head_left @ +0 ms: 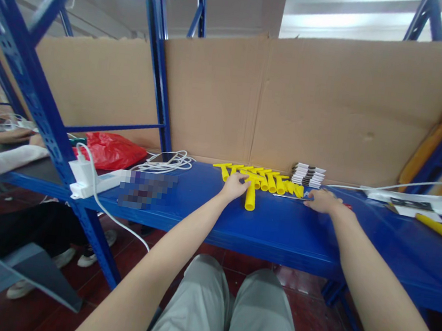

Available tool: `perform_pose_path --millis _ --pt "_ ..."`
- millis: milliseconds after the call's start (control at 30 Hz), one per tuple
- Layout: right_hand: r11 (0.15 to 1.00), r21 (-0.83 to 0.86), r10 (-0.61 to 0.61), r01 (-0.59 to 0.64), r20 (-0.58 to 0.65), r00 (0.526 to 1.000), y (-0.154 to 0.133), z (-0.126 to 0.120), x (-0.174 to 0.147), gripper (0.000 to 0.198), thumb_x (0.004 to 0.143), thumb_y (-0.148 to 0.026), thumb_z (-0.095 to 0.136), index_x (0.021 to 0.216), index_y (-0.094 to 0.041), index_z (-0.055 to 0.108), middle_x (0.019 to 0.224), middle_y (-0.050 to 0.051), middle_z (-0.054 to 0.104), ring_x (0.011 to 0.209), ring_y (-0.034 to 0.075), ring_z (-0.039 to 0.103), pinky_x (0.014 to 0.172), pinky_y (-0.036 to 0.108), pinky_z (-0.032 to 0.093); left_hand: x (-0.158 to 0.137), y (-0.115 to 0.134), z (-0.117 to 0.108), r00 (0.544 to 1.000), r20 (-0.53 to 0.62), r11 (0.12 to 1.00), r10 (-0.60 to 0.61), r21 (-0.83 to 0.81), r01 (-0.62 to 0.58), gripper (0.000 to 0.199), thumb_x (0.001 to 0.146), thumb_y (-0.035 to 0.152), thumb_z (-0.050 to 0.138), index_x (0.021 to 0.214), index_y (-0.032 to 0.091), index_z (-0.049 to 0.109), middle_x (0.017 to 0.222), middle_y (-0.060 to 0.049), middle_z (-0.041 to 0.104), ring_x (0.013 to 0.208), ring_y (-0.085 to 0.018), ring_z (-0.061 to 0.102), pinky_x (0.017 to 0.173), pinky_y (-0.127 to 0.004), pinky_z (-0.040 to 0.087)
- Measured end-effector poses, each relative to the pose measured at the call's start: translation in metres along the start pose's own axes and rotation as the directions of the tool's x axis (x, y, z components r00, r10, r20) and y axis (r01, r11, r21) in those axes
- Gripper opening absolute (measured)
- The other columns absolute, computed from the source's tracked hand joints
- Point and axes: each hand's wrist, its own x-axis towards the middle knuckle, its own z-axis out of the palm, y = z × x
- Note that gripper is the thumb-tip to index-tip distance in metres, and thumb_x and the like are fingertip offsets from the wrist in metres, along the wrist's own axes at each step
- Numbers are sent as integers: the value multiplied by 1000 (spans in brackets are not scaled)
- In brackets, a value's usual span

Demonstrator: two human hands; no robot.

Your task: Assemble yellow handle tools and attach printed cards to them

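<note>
My left hand (235,187) is closed on the top of a yellow T-shaped piece (250,200), whose hollow tube end points toward me on the blue shelf. Behind it lies a row of similar yellow T-shaped pieces (272,182), with several smaller yellow parts (294,189) at the row's right end. Low over the shelf, my right hand (323,200) has its fingers wrapped round a screwdriver (287,197). The thin metal shaft sticks out to the left and a bit of red handle shows to the right; the hand hides the rest.
A stack of white and black pieces (307,175) stands behind my right hand. Cardboard (213,95) backs the blue shelf (278,226). At left are a red plastic bag (112,151), coiled white cable (169,162) and a power strip (102,182). Another person's sleeve (7,163) shows beyond the post.
</note>
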Motion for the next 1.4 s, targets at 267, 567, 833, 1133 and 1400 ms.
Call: perform_pose_path --millis 267,567,833,1133,1400 --pt "994 28 -105 104 13 994 -2 -3 -2 45 86 -42 48 122 -17 58 129 16 57 121 33 50 96 45 42 2 -2 2 1000 -8 1000 -11 -26 11 29 84 16 60 111 12 68 99 -10 70 92 -18 69 92 -30 51" --pt "985 28 -166 167 -51 985 -4 2 4 43 87 -45 45 117 -19 60 125 14 60 118 30 53 94 42 43 -1 1 2 1000 -2 999 -26 -45 26 30 83 17 60 111 12 69 95 -10 71 84 -18 70 86 -30 53" --pt "993 -24 -115 112 -173 978 -16 -10 -6 37 88 -30 41 117 -16 61 123 16 62 117 29 55 91 41 44 -7 9 -2 996 -77 999 33 3 -33 21 81 11 60 96 14 75 100 -8 71 91 -18 68 88 -26 52" --pt "1000 -13 2 -4 -153 988 5 -42 24 40 85 -28 44 117 -14 64 117 19 65 108 31 61 84 40 48 -10 11 -1 994 -59 995 96 20 -95 20 83 10 57 90 12 75 95 -8 73 90 -19 67 87 -30 52" --pt "963 182 230 -199 -173 958 20 -46 53 52 84 -44 51 121 -8 60 121 25 60 112 37 56 91 51 43 -8 6 4 988 -68 989 139 59 -135 18 83 10 57 86 13 75 92 -7 73 89 -18 67 86 -30 53"
